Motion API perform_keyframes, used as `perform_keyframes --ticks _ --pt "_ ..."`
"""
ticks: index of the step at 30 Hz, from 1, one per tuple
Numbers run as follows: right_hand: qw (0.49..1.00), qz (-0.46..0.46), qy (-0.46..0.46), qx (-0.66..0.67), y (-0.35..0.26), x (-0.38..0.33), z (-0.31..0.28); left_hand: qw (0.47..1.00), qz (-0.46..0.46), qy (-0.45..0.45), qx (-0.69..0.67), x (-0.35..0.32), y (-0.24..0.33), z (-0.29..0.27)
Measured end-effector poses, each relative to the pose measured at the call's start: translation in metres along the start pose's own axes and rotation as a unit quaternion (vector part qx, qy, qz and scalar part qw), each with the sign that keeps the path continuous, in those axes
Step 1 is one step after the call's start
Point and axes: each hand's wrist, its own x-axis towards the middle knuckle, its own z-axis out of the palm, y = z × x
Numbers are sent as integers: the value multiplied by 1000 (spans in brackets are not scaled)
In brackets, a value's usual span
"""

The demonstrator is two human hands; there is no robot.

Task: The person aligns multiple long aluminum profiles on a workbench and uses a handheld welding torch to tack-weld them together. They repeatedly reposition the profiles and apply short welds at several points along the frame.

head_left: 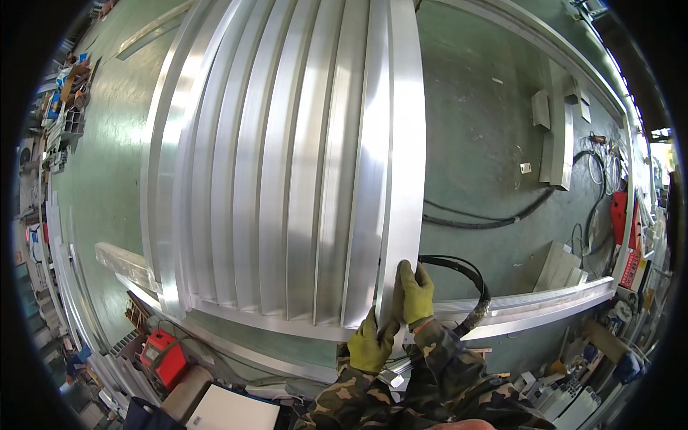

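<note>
A large slatted aluminium panel (272,179) made of several long parallel slats stretches away in front of me. Along its right side runs a wide, shiny aluminium profile (405,158). My right hand (416,295), in a yellow-green glove, grips the right edge of this profile close to its near end. Lower and a little to the left, my gloved left hand (370,345) is closed around the profile's near end, by the panel's corner. The undersides of both grips are hidden. Camouflage sleeves cover my forearms.
An aluminium beam (530,304) extends right from the corner. A thick black cable (481,283) loops beside my right hand. Metal offcuts (557,154) lie on the green floor. Left of me are a red machine (165,356) and a white board (233,410).
</note>
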Motion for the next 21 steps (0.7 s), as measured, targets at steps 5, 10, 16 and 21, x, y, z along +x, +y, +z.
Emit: perform_keyframes --ticks 5,10,16,21 --pt "999 6 24 -20 12 7 -17 999 -9 -37 14 -2 -2 2" --pt "999 12 23 -33 9 7 -18 999 -7 -37 12 1 2 2" --pt "999 -1 22 -36 16 11 -17 998 -38 -52 19 0 1 2" --pt "1000 10 22 -14 15 11 -15 999 -24 -42 20 0 -5 6"
